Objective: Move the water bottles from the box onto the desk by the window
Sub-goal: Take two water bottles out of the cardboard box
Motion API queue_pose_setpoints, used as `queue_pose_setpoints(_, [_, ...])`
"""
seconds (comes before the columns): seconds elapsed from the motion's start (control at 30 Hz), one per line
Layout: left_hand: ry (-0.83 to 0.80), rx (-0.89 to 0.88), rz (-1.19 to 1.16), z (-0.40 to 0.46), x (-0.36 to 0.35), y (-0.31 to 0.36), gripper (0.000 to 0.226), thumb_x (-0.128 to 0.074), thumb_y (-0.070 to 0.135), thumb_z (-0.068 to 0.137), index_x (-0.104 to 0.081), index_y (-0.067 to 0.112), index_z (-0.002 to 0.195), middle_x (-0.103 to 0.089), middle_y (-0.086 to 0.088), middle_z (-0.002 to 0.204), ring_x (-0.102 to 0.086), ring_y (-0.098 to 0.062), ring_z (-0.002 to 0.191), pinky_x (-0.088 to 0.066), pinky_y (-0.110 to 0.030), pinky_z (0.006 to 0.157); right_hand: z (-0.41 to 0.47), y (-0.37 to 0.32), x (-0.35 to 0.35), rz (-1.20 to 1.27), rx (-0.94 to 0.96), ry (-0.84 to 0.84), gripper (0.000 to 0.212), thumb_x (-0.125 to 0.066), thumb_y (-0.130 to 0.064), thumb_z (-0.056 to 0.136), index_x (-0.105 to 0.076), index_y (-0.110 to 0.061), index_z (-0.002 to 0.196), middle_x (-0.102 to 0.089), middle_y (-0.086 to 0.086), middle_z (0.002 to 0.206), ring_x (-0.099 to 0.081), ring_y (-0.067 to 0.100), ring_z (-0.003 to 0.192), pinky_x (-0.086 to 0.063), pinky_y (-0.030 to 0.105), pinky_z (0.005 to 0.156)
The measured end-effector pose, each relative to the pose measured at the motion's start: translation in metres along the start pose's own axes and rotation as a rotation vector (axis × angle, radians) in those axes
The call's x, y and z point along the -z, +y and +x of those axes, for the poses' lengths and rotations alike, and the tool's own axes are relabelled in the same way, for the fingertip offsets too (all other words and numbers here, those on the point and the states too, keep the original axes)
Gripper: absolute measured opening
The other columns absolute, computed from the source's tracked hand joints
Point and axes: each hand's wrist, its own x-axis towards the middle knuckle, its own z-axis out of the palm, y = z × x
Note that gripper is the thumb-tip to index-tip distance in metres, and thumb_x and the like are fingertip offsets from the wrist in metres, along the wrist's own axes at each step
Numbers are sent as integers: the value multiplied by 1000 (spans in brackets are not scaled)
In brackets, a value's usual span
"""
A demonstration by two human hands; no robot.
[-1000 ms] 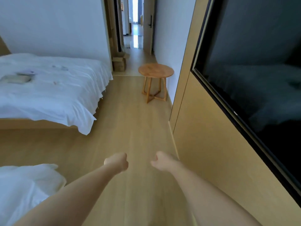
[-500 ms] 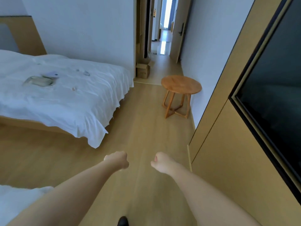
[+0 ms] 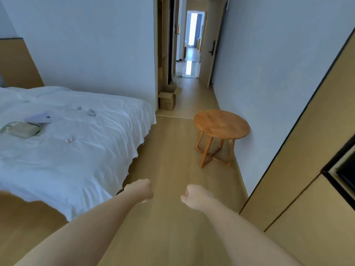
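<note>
I'm walking toward the open box (image 3: 168, 96) by the doorway, both hands, left (image 3: 139, 190) and right (image 3: 195, 196), fisted empty; next I reach in for bottles

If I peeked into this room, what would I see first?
Probably the big bed with rumpled white sheets on the left, with a few small things lying on it. Next, the round wooden table by the right wall, and an open cardboard box on the floor where the hallway starts. Up close, the left hand and right hand are curled, holding nothing.
</note>
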Motion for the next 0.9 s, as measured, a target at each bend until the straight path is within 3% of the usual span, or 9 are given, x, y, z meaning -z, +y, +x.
queue_pose_setpoints(0.17, [-49, 7, -50, 107, 16, 8, 20, -35, 20, 94, -41, 15, 75, -41, 2, 71, -45, -18, 74, -35, -27, 67, 100, 6, 34, -23, -4, -45, 38, -43, -40, 99, -54, -12, 122, -59, 6, 124, -56, 26, 113, -43, 36, 88])
queue_pose_setpoints(0.33, [-61, 24, -49, 227, 40, 28, 16, -34, 21, 94, -48, 13, 95, -44, 3, 75, -48, -17, 77, -38, -26, 68, 216, 22, 91, 6, 25, -17, 35, -43, -38, 98, -56, -12, 117, -61, 5, 116, -58, 26, 105, -46, 36, 87])
queue_pose_setpoints(0.57, [-65, 18, -69, 381, 99, 74, 19, -32, 15, 92, -40, 16, 75, -37, 3, 68, -36, -14, 62, -28, -24, 58, 370, 29, 191, 12, 49, 4, 27, -44, -36, 96, -57, -12, 103, -60, 2, 98, -59, 24, 93, -46, 35, 78])
queue_pose_setpoints(0.67, [-54, 36, -98, 443, 114, 73, 22, -32, 17, 94, -42, 16, 74, -41, 3, 70, -42, -16, 67, -34, -27, 63, 423, 29, 219, -21, 38, 18, 23, -44, -36, 97, -52, -15, 91, -57, 2, 91, -54, 23, 84, -42, 32, 73])
queue_pose_setpoints(0.9, [-75, 101, -109, 606, 154, 47, 22, -37, 8, 93, -42, 21, 76, -41, 6, 72, -47, -16, 76, -38, -25, 69, 568, 20, 278, -69, 57, 21, 23, -43, -35, 98, -49, -14, 90, -56, 2, 91, -53, 23, 83, -41, 32, 74])
